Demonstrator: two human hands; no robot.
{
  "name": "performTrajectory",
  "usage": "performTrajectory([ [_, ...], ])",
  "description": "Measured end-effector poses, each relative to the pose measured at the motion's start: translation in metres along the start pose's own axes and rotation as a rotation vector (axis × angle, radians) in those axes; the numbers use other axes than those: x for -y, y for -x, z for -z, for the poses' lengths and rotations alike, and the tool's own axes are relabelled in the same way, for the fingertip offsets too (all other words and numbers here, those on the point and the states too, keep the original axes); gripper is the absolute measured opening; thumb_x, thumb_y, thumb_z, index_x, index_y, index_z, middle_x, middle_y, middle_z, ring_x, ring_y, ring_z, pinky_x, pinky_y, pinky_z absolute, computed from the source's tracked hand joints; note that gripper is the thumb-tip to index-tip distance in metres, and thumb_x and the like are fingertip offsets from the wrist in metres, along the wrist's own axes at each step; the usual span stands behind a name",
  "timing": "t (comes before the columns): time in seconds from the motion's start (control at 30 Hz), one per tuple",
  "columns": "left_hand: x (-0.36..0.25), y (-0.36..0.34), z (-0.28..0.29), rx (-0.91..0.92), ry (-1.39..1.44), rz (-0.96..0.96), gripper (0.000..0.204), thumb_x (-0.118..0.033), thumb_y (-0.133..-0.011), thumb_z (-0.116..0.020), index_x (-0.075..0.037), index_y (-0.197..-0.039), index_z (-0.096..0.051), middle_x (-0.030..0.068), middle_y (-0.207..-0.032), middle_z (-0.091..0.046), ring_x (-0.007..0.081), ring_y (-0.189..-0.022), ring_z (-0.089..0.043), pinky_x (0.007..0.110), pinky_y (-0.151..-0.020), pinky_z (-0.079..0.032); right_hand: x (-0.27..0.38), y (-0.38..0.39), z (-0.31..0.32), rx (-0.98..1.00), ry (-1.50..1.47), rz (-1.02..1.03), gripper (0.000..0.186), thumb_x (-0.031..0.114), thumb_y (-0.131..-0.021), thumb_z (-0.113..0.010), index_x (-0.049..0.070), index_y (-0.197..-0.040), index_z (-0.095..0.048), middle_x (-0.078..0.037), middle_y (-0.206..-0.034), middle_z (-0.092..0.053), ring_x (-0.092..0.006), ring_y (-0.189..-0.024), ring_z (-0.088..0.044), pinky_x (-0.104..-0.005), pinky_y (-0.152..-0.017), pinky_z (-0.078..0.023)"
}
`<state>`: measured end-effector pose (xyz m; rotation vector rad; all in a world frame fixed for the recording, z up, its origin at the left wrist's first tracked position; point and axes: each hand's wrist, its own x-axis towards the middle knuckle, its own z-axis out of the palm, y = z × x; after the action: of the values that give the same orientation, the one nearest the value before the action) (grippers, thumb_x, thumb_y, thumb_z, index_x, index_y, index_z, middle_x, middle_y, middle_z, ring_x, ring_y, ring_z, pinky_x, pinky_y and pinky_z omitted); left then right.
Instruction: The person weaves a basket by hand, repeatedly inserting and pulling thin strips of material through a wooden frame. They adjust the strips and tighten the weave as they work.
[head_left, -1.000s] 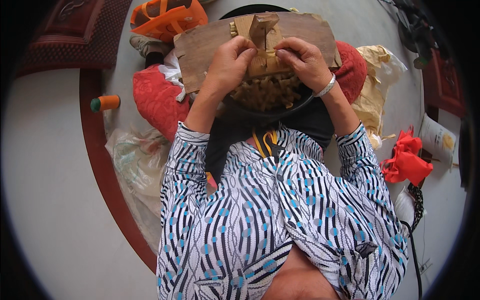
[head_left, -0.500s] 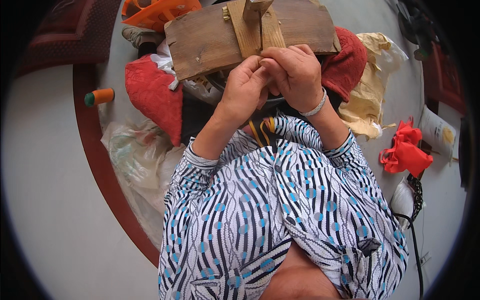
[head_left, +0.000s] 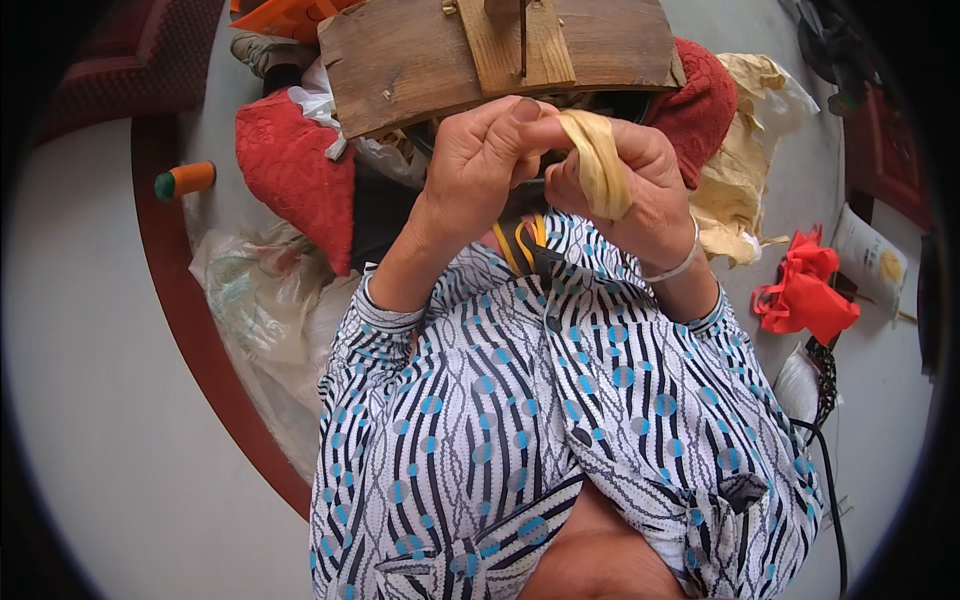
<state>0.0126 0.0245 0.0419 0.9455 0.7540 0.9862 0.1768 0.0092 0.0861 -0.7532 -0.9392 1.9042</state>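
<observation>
A pale yellow flat strip (head_left: 603, 165) is looped in a band over the fingers of my right hand (head_left: 655, 185), which is curled closed around it. My left hand (head_left: 480, 165) is closed in a pinch, thumb on top, its fingertips meeting those of the right hand. What lies between the left fingertips is hidden. Both hands are held just on the near side of a brown wooden board (head_left: 400, 75). A lighter wooden block (head_left: 545, 50) with a dark slot sits on the board, with an upright wooden piece at its far end.
Red cloth (head_left: 295, 175) covers my knees on both sides of the board. To the left are an orange thread spool (head_left: 190, 180) and a clear plastic bag (head_left: 260, 300). Crumpled tan paper (head_left: 740, 150), a red bag (head_left: 808, 290) and a black cable (head_left: 830, 480) lie to the right.
Both hands have come nearer to me and the right hand has turned, bringing the looped yellow strip into sight. The board sits slightly higher in the picture.
</observation>
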Motion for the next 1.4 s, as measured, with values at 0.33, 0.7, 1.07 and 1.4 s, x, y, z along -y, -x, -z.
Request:
performTrajectory([
  [0.33,0.023,0.002,-0.005,0.016,0.286,0.268,0.027,-0.007,-0.092,-0.061,0.003,-0.115,-0.055,-0.0023,-0.079,-0.058,0.0018,-0.063,-0.048,0.015,-0.053,-0.037,-0.039,-0.022,0.044,-0.276,1.315,0.431,0.019,0.004,-0.089,-0.059,0.001,-0.106,-0.067,-0.009,-0.107,-0.070,-0.0183,-0.079,-0.068,-0.0266,-0.075,-0.051],
  [0.7,0.031,0.026,0.012,-0.207,-1.286,-0.471,0.029,-0.002,-0.079,-0.066,-0.004,-0.108,-0.064,0.0112,-0.089,-0.067,0.0284,-0.075,-0.063,0.035,-0.065,-0.051,-0.065,-0.016,0.052,-0.092,0.976,0.065,0.022,0.022,-0.093,-0.060,0.003,-0.086,-0.068,-0.007,-0.075,-0.064,-0.0196,-0.070,-0.060,-0.0329,-0.064,-0.047],
  [1.07,0.024,0.017,0.002,-0.130,-0.814,-0.434,0.032,-0.010,-0.084,-0.063,-0.001,-0.115,-0.060,0.0145,-0.109,-0.064,0.0325,-0.095,-0.063,0.037,-0.082,-0.051,-0.061,-0.012,0.045,-0.087,-0.151,-0.238,0.020,0.009,-0.091,-0.057,-0.005,-0.102,-0.066,-0.009,-0.117,-0.062,-0.0168,-0.103,-0.060,-0.0297,-0.092,-0.046],
  [1.4,0.043,0.005,0.010,-0.273,-0.653,-0.148,0.018,-0.020,-0.092,-0.056,-0.003,-0.097,-0.060,0.0082,-0.071,-0.059,0.0232,-0.062,-0.061,0.033,-0.054,-0.047,-0.062,-0.015,0.032,-0.195,0.956,0.371,0.014,-0.001,-0.081,-0.062,-0.004,-0.093,-0.068,-0.011,-0.119,-0.059,-0.0175,-0.105,-0.059,-0.0284,-0.091,-0.045],
])
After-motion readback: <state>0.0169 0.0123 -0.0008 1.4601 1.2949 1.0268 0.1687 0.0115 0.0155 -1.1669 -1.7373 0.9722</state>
